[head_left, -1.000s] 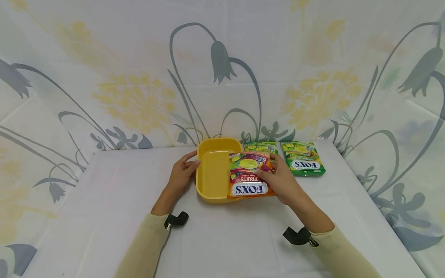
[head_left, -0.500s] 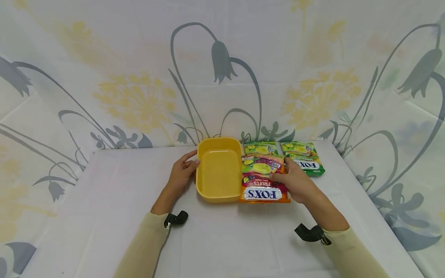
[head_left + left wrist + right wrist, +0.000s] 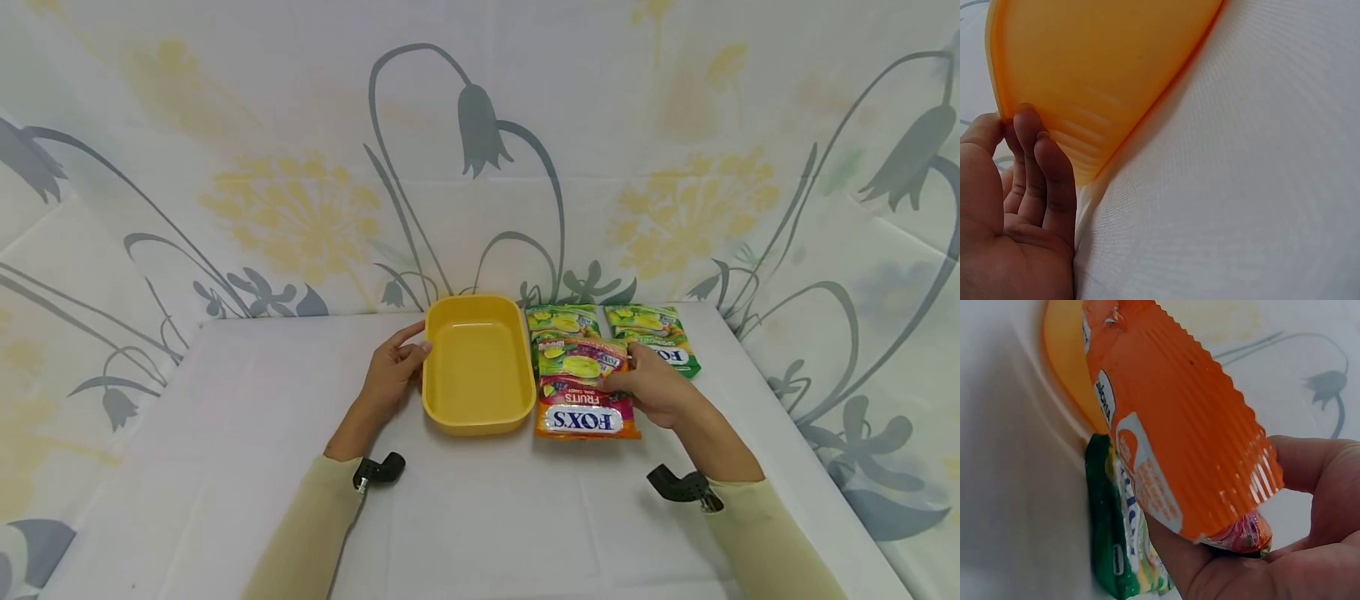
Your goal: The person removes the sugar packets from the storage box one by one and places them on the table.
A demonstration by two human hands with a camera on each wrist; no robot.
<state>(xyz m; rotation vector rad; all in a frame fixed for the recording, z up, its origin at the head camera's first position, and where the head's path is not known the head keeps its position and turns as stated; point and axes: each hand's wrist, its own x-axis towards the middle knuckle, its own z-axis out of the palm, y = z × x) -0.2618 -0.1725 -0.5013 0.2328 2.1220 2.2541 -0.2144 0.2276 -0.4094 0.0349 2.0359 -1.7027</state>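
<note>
My left hand (image 3: 390, 375) pinches the left rim of an empty yellow plastic tub (image 3: 478, 375). In the left wrist view its thumb is at the rim, and the other fingers lie along the tub's outer wall (image 3: 1110, 69). To the tub's right, my right hand (image 3: 667, 390) grips the side edge of a red and orange bag of Fox's Fruits candy (image 3: 581, 387). The bag's crimped orange end (image 3: 1179, 425) is close up in the right wrist view. It hangs above the table, partly hiding two green candy bags, a nearer-left one (image 3: 562, 321) and a right one (image 3: 660, 333).
A white cloth (image 3: 480, 517) covers the table. Right behind the tub and green bags rises a flower-printed backdrop (image 3: 480, 225), with similar printed sides left and right. Each wrist wears a small black camera.
My right hand has carried the red and orange candy bag rightward, from over the tub's right part to beside it, in front of the green bags. The left hand has stayed at the tub's rim.
</note>
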